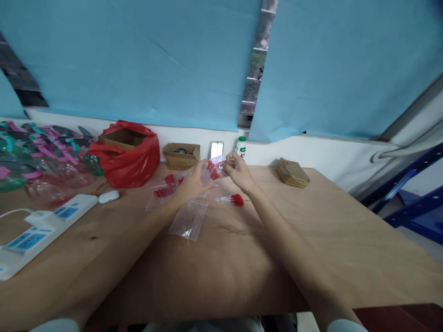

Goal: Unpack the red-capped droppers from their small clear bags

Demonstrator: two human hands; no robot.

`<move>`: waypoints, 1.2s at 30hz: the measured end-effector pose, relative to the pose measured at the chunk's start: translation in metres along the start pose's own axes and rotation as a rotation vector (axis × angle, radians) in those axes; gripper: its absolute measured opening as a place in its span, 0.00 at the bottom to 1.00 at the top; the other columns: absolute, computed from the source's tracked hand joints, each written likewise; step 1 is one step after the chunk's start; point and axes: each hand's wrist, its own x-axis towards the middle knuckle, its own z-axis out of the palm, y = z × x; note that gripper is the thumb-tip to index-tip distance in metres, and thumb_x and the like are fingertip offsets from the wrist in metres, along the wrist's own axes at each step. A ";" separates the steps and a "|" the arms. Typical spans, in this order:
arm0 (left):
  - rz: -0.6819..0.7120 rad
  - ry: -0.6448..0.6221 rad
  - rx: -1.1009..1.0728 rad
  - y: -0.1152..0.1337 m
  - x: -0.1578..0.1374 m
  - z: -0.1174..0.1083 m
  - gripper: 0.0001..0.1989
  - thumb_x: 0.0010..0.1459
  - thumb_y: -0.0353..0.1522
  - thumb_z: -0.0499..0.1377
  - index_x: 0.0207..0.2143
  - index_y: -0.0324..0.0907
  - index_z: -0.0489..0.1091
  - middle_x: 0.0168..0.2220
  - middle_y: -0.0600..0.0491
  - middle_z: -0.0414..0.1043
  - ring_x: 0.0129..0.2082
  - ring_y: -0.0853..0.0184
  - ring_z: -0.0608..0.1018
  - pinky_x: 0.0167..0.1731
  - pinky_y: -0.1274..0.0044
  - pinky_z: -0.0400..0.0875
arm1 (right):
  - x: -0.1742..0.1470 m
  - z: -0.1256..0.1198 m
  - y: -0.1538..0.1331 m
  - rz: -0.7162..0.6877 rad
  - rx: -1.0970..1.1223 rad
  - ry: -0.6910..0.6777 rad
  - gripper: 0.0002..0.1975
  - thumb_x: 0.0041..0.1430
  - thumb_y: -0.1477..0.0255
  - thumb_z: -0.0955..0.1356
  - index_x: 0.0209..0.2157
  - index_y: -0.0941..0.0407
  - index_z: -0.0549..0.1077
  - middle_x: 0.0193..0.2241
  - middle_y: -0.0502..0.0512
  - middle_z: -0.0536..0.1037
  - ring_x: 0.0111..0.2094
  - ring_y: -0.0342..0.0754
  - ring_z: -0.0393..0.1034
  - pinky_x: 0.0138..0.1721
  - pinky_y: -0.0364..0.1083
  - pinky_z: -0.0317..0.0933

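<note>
Between my two hands a clear plastic bag [206,176] is held up above the table, with red-ended pieces showing inside it. My left hand [192,183] grips the bag's left side. At its right edge, the fingers of my right hand [238,171] are pinched on the bag. Below lies a flat clear zip bag [188,220] on the wood. A small bundle of thin clear sticks with red ends [237,199] rests right of it. Left of my left hand, more bags with red-ended pieces [164,192] lie on the table, partly hidden by the hand.
On the left stand several clear spray bottles [44,184], a power strip [44,228], a white earbud case [108,197] and a red plastic bag [133,161] around a box. Along the wall are an open carton [182,157], a lit phone [216,148], a green-capped bottle [241,145] and a brown package [292,173].
</note>
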 end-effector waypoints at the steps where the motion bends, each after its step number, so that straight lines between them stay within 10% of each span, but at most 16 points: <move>1: -0.025 -0.002 0.025 -0.002 -0.001 0.001 0.42 0.56 0.50 0.70 0.67 0.45 0.61 0.63 0.39 0.69 0.64 0.47 0.70 0.63 0.59 0.63 | 0.001 -0.002 0.001 -0.009 -0.026 -0.008 0.07 0.57 0.70 0.66 0.35 0.51 0.60 0.32 0.48 0.78 0.26 0.42 0.69 0.29 0.42 0.64; 8: -0.100 -0.064 0.119 -0.001 -0.002 -0.004 0.24 0.65 0.49 0.63 0.57 0.46 0.73 0.38 0.48 0.79 0.42 0.54 0.79 0.43 0.69 0.68 | 0.006 -0.020 0.006 -0.144 -0.548 0.118 0.16 0.49 0.78 0.68 0.40 0.55 0.81 0.43 0.56 0.77 0.34 0.47 0.71 0.42 0.51 0.70; 27: -0.126 -0.093 -0.359 0.005 -0.005 0.005 0.24 0.70 0.48 0.56 0.60 0.44 0.71 0.55 0.48 0.77 0.54 0.56 0.76 0.57 0.67 0.69 | 0.001 -0.023 -0.006 -0.111 -0.231 -0.274 0.17 0.58 0.71 0.75 0.50 0.56 0.80 0.44 0.56 0.84 0.44 0.49 0.78 0.52 0.51 0.70; 36: -0.375 -0.007 -0.566 0.002 -0.002 0.012 0.30 0.67 0.55 0.55 0.56 0.43 0.73 0.51 0.46 0.78 0.50 0.58 0.79 0.42 0.75 0.76 | 0.003 -0.013 0.005 -0.101 -0.191 -0.230 0.20 0.56 0.69 0.76 0.51 0.55 0.80 0.42 0.54 0.84 0.42 0.48 0.76 0.51 0.51 0.69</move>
